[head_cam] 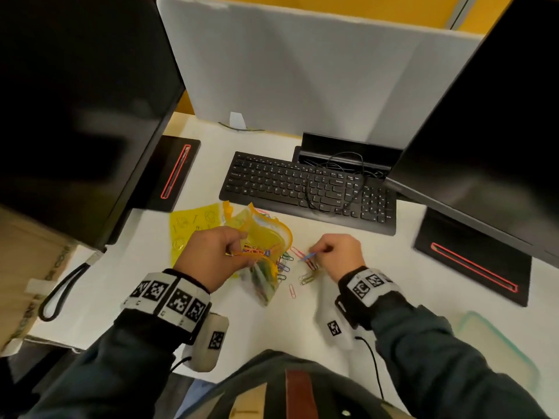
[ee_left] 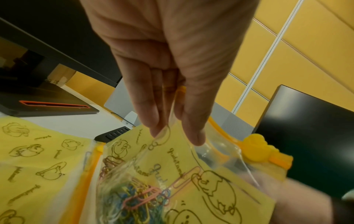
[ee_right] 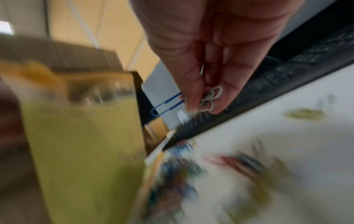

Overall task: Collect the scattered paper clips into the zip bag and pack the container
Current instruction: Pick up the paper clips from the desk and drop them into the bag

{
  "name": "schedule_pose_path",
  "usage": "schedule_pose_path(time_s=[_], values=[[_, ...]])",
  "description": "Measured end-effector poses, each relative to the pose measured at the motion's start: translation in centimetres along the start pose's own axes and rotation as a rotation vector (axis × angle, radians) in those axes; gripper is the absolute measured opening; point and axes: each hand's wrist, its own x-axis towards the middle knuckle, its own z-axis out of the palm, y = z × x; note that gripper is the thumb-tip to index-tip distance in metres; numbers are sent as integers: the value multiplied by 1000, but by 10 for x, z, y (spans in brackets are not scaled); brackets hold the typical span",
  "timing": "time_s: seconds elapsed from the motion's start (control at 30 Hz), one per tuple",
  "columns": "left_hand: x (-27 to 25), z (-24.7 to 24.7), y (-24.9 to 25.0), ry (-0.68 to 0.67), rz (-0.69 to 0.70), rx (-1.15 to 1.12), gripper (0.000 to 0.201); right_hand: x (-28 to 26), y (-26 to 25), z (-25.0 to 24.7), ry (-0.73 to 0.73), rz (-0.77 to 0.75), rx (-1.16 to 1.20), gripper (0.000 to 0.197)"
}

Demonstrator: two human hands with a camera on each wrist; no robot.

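- While the left hand point(head_cam: 211, 255) pinches one wall of the yellow zip bag point(head_cam: 266, 240) between thumb and fingers point(ee_left: 153, 121), the bag's mouth gapes toward the upper right of the head view and its body hangs down to the lower centre, long axis running steeply up and down the frame.
- One bag is held; a second flat yellow printed sheet or bag point(head_cam: 190, 228) lies on the desk just left of it, at centre left.
- Inside the held bag sits a tangle of coloured paper clips point(ee_left: 138, 200), too many to count.
- The right hand point(head_cam: 338, 252) is curled round a small bunch: one blue clip point(ee_right: 166, 104) sticking out to the left, and about three white clips point(ee_right: 209, 98) against the palm.
- Loose clips point(head_cam: 299, 267) lie on the white desk point(head_cam: 378, 267) between the two hands, roughly ten or so, in pink, green and blue; blur prevents an exact count.
- One clear container point(head_cam: 496, 349) with a greenish rim sits at the lower right of the head view, well apart from the bag.
- One black keyboard point(head_cam: 305, 189) lies across the centre, a cable looped on it.
- Two dark monitors point(head_cam: 75, 101) flank the desk on red-trimmed bases, with a grey divider and yellow wall behind.
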Motion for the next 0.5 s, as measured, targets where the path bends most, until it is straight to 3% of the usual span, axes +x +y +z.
schedule_pose_path(time_s=[0.1, 0.17, 0.3, 0.43, 0.5], values=[[2, 6, 7, -9, 21, 23, 31, -14, -31, -31, 98, -86, 330, 24], [4, 10, 15, -23, 60, 48, 35, -19, -54, -45, 86, -200, 405, 23], [9, 16, 33, -39, 134, 64, 35, -24, -70, -46, -49, -295, 177, 20], [11, 22, 44, -50, 179, -2, 30, -29, -52, -61, 217, -263, 140, 17], [8, 28, 48, -63, 192, -56, 29, -30, -37, -67, 224, -133, 49, 21]])
